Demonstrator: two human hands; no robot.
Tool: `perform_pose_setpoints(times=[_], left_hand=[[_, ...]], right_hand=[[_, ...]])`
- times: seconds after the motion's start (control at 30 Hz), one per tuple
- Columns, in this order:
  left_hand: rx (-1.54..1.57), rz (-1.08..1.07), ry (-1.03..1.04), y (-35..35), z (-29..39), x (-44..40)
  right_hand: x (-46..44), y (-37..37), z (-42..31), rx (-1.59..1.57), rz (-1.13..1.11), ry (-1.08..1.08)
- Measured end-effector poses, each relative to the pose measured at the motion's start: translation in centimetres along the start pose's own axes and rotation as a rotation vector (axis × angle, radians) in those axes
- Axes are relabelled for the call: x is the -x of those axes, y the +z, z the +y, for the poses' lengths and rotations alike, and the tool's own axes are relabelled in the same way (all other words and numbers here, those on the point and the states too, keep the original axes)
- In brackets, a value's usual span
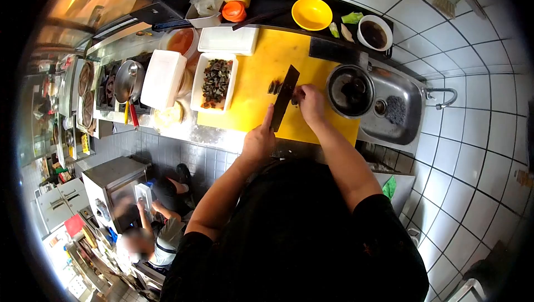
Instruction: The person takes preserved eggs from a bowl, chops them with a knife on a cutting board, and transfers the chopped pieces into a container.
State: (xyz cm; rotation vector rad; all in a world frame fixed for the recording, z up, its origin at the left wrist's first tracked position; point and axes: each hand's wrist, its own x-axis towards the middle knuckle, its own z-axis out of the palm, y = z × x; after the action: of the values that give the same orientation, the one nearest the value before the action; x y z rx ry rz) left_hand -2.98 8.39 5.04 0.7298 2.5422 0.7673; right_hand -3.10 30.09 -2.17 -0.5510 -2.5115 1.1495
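Note:
On the yellow cutting board [267, 52], my left hand [259, 142] is closed around the handle end of a dark-bladed cleaver [286, 95], its index finger stretched along the blade. My right hand [309, 104] is just right of the blade, fingers bent together over a small dark piece of food [295, 101] that they mostly hide. Left of the blade lie some dark cut slices [274, 87]. A white tray [196, 93] at the board's left side holds many dark chopped pieces [217, 82], with some reddish bits among them.
Right of the board, a metal bowl [332, 103] with dark contents sits by the sink [409, 128]. Behind are a yellow bowl [311, 14] and a white bowl of dark liquid [374, 33]. White containers [163, 79] and a stove pan [129, 81] stand left. Another person [167, 238] crouches lower left.

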Motion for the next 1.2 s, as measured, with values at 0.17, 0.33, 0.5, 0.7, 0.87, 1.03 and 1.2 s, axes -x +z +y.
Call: perform_pose_setpoints(times=[0.17,0.33,0.5,0.7,0.87,1.03,1.2], left_hand=[[-0.083,0.018,-0.009,-0.7,0.5,0.3],[-0.297,0.054,0.134,-0.7,-0.4,1.0],[-0.508,-0.052,0.187,-1.3,-0.5,1.1],[-0.602,-0.011,0.312,-1.1,-0.6,0.6],[-0.622,0.002,0.357,-0.2,0.1,-0.4],[-0.611,-0.021,0.39,-0.3,0.7,0.0],[-0.439,0.003,0.277,-2.3,-1.7,2.5]], right_hand=[[0.9,-0.4,0.6,0.095,-0.041,-0.015],[2.6,-0.6,0.9,0.087,0.108,0.018],[4.8,-2.0,0.1,-0.072,0.165,-0.062],[1.0,-5.5,-6.7,0.226,-0.063,-0.402],[-2.4,-2.9,-5.4,0.521,-0.461,-0.415],[-3.4,-2.7,-5.7,0.456,-0.427,-0.412],[-1.7,-5.7,-7.3,0.105,0.081,-0.319]])
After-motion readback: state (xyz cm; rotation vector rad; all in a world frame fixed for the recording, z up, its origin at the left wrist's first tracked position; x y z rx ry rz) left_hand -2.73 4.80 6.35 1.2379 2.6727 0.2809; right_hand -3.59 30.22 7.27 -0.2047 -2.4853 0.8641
